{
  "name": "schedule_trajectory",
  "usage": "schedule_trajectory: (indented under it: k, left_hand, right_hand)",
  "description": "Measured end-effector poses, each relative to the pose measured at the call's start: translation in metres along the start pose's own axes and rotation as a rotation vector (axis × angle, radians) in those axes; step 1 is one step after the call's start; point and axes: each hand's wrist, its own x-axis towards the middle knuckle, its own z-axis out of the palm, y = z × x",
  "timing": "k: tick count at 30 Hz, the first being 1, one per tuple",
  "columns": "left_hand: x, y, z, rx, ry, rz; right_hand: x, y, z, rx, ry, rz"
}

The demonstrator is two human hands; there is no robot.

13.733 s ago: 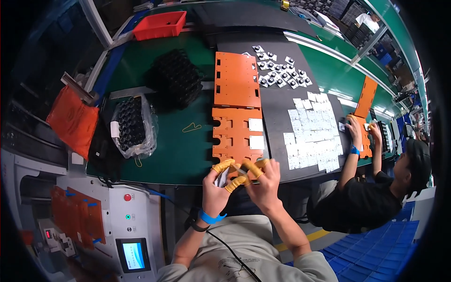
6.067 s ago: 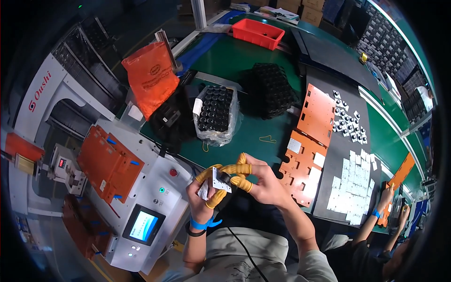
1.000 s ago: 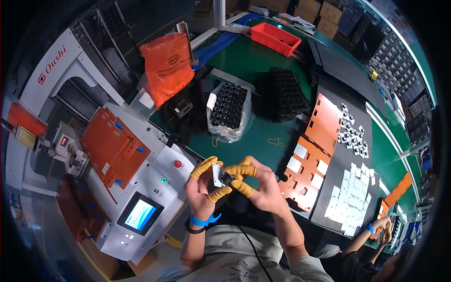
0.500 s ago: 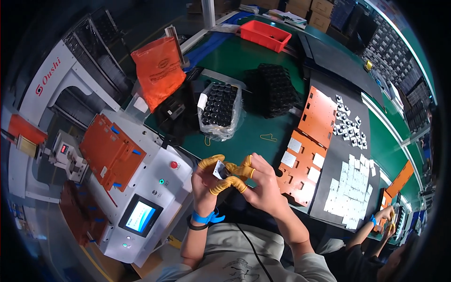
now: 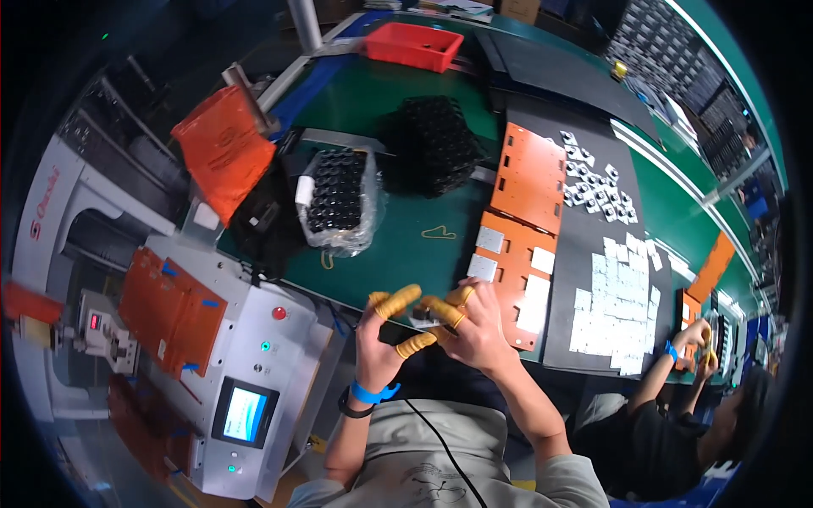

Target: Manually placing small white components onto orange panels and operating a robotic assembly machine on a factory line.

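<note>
Head view shows both hands raised together at the near edge of the green workbench, fingertips wearing yellow finger cots. The left hand and the right hand meet at a small grey part, which sits between them, at about 3 o'clock from the left palm and 9 o'clock from the right; both seem to pinch it, though it is too small to tell its shape. At 1 o'clock from the hands lies an orange fixture plate with white squares seated in it. At 11 o'clock sits a clear bag of black parts. At 8 o'clock stands a white machine with a small screen. At 4 o'clock a co-worker's hands work at another orange plate.
</note>
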Motion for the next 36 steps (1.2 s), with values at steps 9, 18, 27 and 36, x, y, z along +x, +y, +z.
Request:
schedule_trajectory:
  k: [9, 18, 27, 36]
  left_hand:
    - [0.004, -0.014, 0.050, 0.052, 0.001, -0.230]
    - [0.039, -0.054, 0.093, 0.328, -0.334, -0.390]
    - [0.048, -0.048, 0.083, 0.553, -0.361, -0.320]
    - [0.004, -0.053, 0.082, 0.496, -0.330, 0.137]
  right_hand:
    - [-0.052, 0.009, -0.059, 0.015, -0.280, 0.395]
    - [-0.104, 0.020, -0.105, -0.112, -0.129, 0.644]
    - [-0.052, 0.124, -0.075, 0.218, 0.320, 0.668]
    - [0.000, 0.283, -0.090, 0.604, 0.675, 1.244]
